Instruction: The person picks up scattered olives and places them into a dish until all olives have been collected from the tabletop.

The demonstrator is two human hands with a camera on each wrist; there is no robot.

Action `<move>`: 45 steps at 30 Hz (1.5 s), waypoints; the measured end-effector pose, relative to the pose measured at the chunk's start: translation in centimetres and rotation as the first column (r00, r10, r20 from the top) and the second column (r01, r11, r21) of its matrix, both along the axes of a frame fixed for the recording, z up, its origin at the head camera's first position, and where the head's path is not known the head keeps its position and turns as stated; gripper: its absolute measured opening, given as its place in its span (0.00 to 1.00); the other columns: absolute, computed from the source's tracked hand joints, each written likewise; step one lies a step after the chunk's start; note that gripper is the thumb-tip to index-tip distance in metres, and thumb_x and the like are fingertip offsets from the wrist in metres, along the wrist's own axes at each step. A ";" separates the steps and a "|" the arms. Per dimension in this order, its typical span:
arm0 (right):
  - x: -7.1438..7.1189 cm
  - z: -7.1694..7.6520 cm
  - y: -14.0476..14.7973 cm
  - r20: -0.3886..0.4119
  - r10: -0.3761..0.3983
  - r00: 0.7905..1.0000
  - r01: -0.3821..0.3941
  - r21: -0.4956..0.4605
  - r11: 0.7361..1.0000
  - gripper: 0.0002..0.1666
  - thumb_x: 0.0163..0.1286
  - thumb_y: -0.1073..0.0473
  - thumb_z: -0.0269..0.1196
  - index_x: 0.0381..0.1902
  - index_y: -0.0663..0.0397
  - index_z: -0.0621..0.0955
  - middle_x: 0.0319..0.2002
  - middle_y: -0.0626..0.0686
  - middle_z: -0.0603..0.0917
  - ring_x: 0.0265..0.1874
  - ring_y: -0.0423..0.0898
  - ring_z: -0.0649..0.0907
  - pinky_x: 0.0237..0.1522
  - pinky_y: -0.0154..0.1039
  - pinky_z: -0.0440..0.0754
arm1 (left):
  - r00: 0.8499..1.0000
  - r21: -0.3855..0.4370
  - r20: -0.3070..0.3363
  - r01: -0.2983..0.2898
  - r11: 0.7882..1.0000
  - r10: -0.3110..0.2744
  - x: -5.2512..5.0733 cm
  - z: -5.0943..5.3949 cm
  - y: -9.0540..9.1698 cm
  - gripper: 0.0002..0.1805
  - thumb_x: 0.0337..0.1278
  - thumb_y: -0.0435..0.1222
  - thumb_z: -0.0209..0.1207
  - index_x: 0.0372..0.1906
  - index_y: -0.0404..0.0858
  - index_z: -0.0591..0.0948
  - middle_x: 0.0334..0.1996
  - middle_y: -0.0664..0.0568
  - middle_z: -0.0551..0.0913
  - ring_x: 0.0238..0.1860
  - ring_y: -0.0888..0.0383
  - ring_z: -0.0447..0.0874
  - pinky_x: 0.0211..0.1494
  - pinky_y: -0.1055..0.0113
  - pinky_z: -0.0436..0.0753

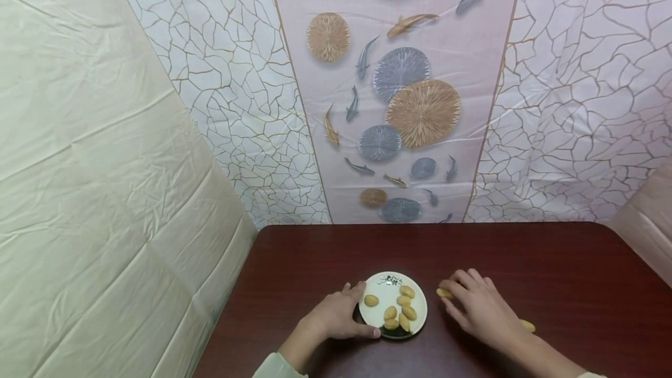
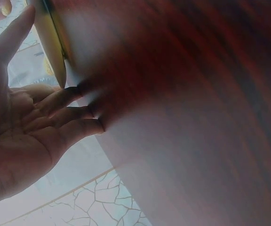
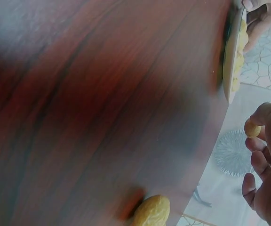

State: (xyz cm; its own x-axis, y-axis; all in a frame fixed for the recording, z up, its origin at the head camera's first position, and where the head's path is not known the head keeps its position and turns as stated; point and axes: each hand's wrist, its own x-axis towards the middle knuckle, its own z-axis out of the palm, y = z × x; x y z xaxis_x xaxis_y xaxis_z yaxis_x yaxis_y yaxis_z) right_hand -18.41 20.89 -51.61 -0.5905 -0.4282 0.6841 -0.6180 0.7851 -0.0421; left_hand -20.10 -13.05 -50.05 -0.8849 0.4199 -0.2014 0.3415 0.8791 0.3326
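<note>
Closest in, a pale sleeve [image 1: 278,368] runs down from the left hand [image 1: 338,315]. Beyond both hands hangs a patterned cloth [image 1: 379,98], gold-veined white at the sides, with a pink panel of fish and round bursts in the middle. A creased cream cloth [image 1: 94,162] rises to the left of the left hand; a smaller beige cloth [image 1: 648,214] closes in beyond the right hand [image 1: 479,306].

Under both hands spreads a dark reddish-brown table [image 1: 325,249]. The white plate [image 1: 385,297] sits between them, touching the left hand, whose fingers and thumb stretch apart along its rim and hide part of its left edge. The two hands stand apart from each other.

Seven yellow pieces [image 1: 409,312] lie on the plate, most on the side towards the right hand, one alone nearer the left. The right hand pinches a yellow oval [image 1: 443,293] beside the plate. Behind that hand, partly hidden by its wrist, lies a loose yellow piece [image 1: 527,326].
</note>
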 end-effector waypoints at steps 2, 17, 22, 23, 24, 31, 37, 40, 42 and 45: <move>0.0 0.1 -0.3 0.002 0.003 1.000 -0.003 0.001 1.000 0.43 0.87 0.29 0.34 0.44 0.41 0.90 0.40 0.40 0.84 0.39 0.41 0.77 0.34 0.37 0.69 | 1.000 -0.003 0.000 0.000 1.000 0.000 0.0 0.0 0.0 0.65 0.54 0.70 0.75 0.89 0.43 0.63 0.81 0.32 0.71 0.82 0.34 0.71 0.81 0.38 0.76; 0.6 0.1 -2.0 0.065 0.052 0.997 -0.055 0.048 0.997 0.20 0.58 0.59 0.83 0.48 0.40 0.90 0.45 0.39 0.85 0.42 0.39 0.76 0.38 0.35 0.68 | 1.000 0.003 0.008 0.000 1.000 0.000 0.0 0.1 0.0 0.65 0.54 0.71 0.75 0.89 0.43 0.62 0.82 0.32 0.70 0.83 0.34 0.70 0.82 0.38 0.75; 0.5 0.2 -2.5 0.055 0.075 0.996 -0.076 0.027 0.997 0.20 0.57 0.59 0.82 0.47 0.41 0.90 0.44 0.39 0.85 0.42 0.38 0.76 0.39 0.36 0.70 | 1.000 0.003 0.010 -0.001 1.000 0.001 0.0 0.0 0.1 0.65 0.54 0.70 0.75 0.89 0.43 0.62 0.82 0.32 0.70 0.83 0.34 0.70 0.82 0.38 0.75; 0.5 0.2 -2.6 0.053 0.080 0.995 -0.081 0.023 0.996 0.20 0.57 0.59 0.82 0.47 0.42 0.90 0.44 0.39 0.85 0.42 0.38 0.76 0.39 0.35 0.70 | 1.000 0.002 0.011 -0.001 1.000 0.001 0.0 0.0 0.1 0.65 0.54 0.70 0.75 0.89 0.43 0.62 0.83 0.32 0.70 0.83 0.34 0.70 0.82 0.38 0.75; 0.5 0.3 -2.8 0.051 0.086 0.995 -0.087 0.022 0.996 0.18 0.59 0.58 0.82 0.47 0.42 0.90 0.44 0.39 0.85 0.42 0.38 0.76 0.39 0.35 0.70 | 1.000 0.002 0.011 -0.002 1.000 0.002 0.0 0.0 0.1 0.66 0.54 0.70 0.75 0.89 0.43 0.62 0.83 0.32 0.70 0.83 0.34 0.70 0.82 0.38 0.75; 0.5 0.2 -3.6 0.060 0.102 0.993 -0.103 0.015 0.995 0.10 0.70 0.54 0.78 0.47 0.41 0.91 0.44 0.38 0.85 0.42 0.37 0.75 0.38 0.34 0.68 | 1.000 0.009 0.008 -0.004 1.000 0.004 0.0 0.1 0.1 0.66 0.53 0.70 0.75 0.89 0.43 0.62 0.82 0.32 0.70 0.83 0.34 0.70 0.82 0.38 0.75; 0.6 0.2 -4.4 0.061 0.103 0.993 -0.104 0.019 0.994 0.19 0.58 0.59 0.83 0.47 0.42 0.91 0.44 0.39 0.85 0.41 0.37 0.74 0.38 0.33 0.67 | 1.000 0.010 0.003 -0.002 1.000 0.002 0.0 0.1 0.1 0.65 0.53 0.70 0.76 0.89 0.43 0.63 0.82 0.32 0.70 0.83 0.34 0.70 0.81 0.37 0.76; 0.6 0.2 -4.7 0.052 0.104 0.993 -0.106 0.024 0.994 0.21 0.55 0.60 0.84 0.47 0.43 0.91 0.43 0.39 0.85 0.41 0.37 0.74 0.37 0.33 0.67 | 1.000 0.011 0.000 -0.002 1.000 0.002 0.0 -0.1 0.0 0.65 0.53 0.70 0.75 0.89 0.43 0.63 0.82 0.32 0.71 0.83 0.34 0.70 0.81 0.37 0.76; 0.7 0.1 -5.0 0.053 0.109 0.993 -0.111 0.027 0.993 0.21 0.56 0.60 0.85 0.47 0.44 0.91 0.43 0.39 0.85 0.41 0.37 0.75 0.37 0.33 0.67 | 1.000 0.010 -0.002 -0.003 1.000 0.003 0.0 -0.2 0.0 0.65 0.53 0.70 0.75 0.89 0.43 0.63 0.82 0.32 0.71 0.83 0.34 0.70 0.81 0.37 0.76; 0.7 0.0 -5.4 0.060 0.118 0.991 -0.120 0.028 0.992 0.21 0.57 0.60 0.85 0.47 0.43 0.91 0.44 0.39 0.86 0.41 0.37 0.76 0.37 0.33 0.68 | 1.000 0.009 0.001 -0.004 1.000 0.004 -0.1 -0.3 0.0 0.65 0.53 0.70 0.75 0.89 0.43 0.63 0.82 0.33 0.71 0.83 0.34 0.70 0.81 0.38 0.75</move>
